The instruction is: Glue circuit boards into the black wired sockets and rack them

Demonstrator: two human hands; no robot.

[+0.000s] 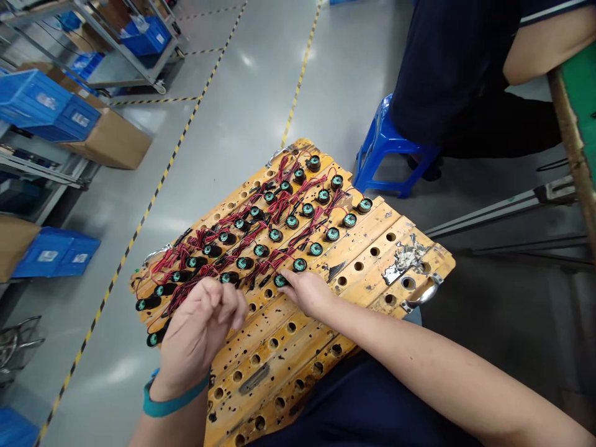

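A wooden board (pixel 354 298) drilled with rows of holes carries several black round parts (pixel 315 249), their tops showing green circuit boards. Red and black wires (pixel 284 208) run in bundles between the rows. My right hand (pixel 310 292) reaches to the near row, its fingers closed at one black round part with a green top (pixel 280 280). Over the board's left side is my left hand (pixel 200 329), fingers curled in with the tips together. Whatever sits between those fingertips is hidden. A teal band circles my left wrist.
Metal handles (pixel 423 295) are fixed at the board's corners, and a grey-black smear (pixel 406 259) marks its right side. A person (pixel 465 74) sits on a blue stool (pixel 384 149) beside a green-topped table (pixel 580 99). Blue bins (pixel 44 102) and carts stand left of the taped floor line.
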